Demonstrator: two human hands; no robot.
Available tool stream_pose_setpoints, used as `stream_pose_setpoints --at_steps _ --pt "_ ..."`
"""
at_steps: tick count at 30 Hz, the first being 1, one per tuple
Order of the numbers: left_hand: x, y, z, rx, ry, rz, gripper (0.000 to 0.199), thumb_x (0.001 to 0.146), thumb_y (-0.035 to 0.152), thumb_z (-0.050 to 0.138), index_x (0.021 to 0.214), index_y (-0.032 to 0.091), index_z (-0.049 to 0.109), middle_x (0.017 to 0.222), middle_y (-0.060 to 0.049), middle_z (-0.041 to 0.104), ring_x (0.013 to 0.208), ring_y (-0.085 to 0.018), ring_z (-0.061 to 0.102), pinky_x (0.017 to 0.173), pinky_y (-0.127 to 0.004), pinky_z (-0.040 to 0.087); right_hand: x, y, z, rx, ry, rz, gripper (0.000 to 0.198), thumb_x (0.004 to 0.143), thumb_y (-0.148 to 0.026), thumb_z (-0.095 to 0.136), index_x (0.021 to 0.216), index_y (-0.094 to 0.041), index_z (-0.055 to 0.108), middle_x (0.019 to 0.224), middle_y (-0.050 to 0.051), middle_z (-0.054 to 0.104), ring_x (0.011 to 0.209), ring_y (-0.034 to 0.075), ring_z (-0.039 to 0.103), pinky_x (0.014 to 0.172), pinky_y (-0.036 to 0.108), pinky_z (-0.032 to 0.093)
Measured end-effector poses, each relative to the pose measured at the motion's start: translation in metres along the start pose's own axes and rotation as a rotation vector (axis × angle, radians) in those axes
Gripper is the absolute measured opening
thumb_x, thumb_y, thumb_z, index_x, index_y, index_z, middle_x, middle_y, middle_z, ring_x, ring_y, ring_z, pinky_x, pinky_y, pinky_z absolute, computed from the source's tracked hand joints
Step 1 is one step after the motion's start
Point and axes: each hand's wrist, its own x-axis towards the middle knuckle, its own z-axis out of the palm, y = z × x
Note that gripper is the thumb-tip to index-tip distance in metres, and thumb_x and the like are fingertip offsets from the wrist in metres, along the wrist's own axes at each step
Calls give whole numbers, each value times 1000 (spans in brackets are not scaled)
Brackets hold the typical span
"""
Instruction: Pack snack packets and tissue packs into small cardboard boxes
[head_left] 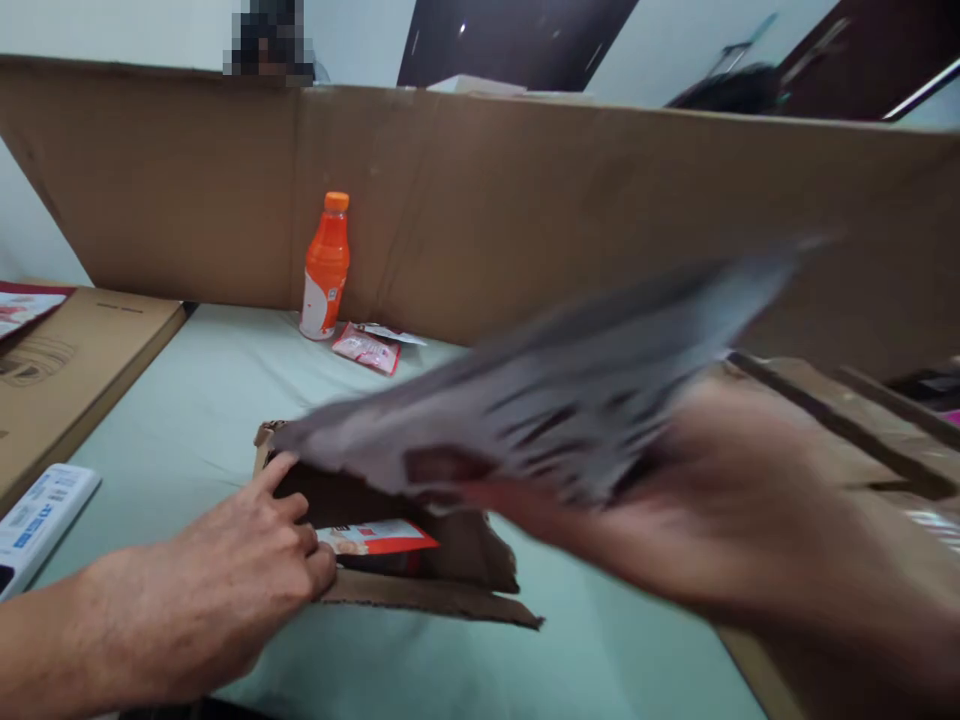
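Observation:
A small open cardboard box [450,598] sits on the table in front of me, with a red and white packet [397,538] inside it. My left hand [247,570] grips the box's near left side, its fingers curled over the edge and the index finger stretched toward the far left corner. A grey plastic bag [570,400], smeared by motion, is held in my right hand [720,500] above the box. The bag's narrow left end reaches the box's corner by my left index finger. The bag hides part of the box.
An orange drink bottle [326,270] stands at the back beside small pink packets [367,348]. At left are a flat cardboard box [82,370] and a white and blue device [45,525]. A tall cardboard wall [525,200] closes off the back; a person's head shows above it.

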Motion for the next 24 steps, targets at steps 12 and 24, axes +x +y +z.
stream_pose_setpoints --at_steps 12,24 --pt "-11 2 19 108 84 -92 23 78 5 62 95 21 63 89 -2 68 90 -24 65 118 -54 33 19 9 81 -650 -1012 43 15 93 -19 60 105 -18 68 99 9 78 89 24 72 66 31 38" --pt "-3 -14 19 -106 140 -83 16 83 10 66 94 22 66 88 -1 70 93 -23 65 121 -49 33 72 75 24 -499 -219 195 24 100 -30 50 99 -24 73 86 2 76 77 18 70 70 27 52"
